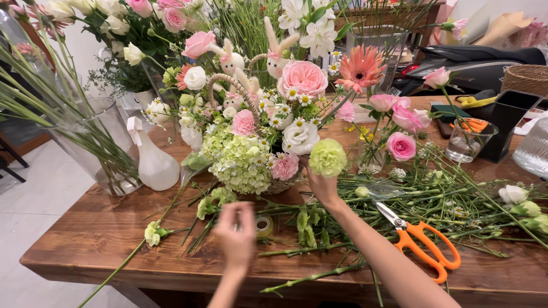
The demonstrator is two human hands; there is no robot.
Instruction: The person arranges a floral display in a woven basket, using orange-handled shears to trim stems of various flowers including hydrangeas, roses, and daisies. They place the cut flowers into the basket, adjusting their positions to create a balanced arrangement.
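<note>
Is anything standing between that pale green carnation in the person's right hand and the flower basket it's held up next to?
Nothing visible does. The right hand holds the green carnation right at the front edge of the flower basket, beside a pink carnation. The left hand is blurred, low over the table near a roll of tape.
</note>
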